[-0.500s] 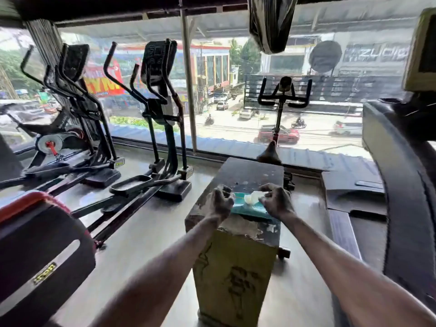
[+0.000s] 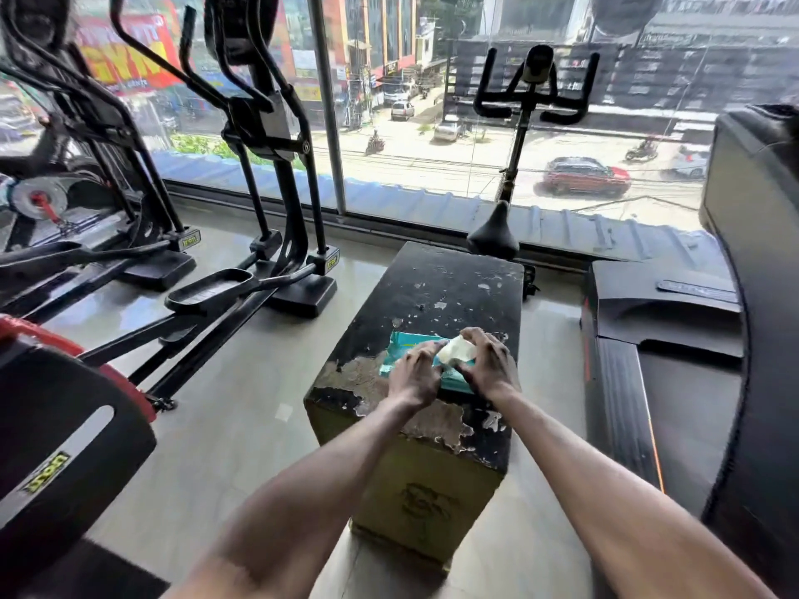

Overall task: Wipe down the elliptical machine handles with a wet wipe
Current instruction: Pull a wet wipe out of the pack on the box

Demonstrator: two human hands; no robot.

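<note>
A teal pack of wet wipes (image 2: 400, 344) lies on top of a worn black-topped box (image 2: 454, 287). A white wet wipe (image 2: 457, 351) sticks up from the pack between my hands. My left hand (image 2: 414, 376) rests on the near part of the pack, its fingertips at the wipe. My right hand (image 2: 488, 365) curls over the wipe and the pack's right side, fingers pinching the wipe. Two black elliptical machines (image 2: 268, 136) stand to the left by the window, their curved handles (image 2: 142, 49) reaching up out of view.
A spin bike (image 2: 525, 110) stands behind the box at the glass wall. A treadmill (image 2: 674, 339) lies on the right, and a red-and-black machine housing (image 2: 65, 425) fills the near left. Pale tiled floor (image 2: 242, 425) lies between the box and the ellipticals.
My hands have drawn together over the pack, and more of the white wipe shows between them. The view has come closer and tilted down.
</note>
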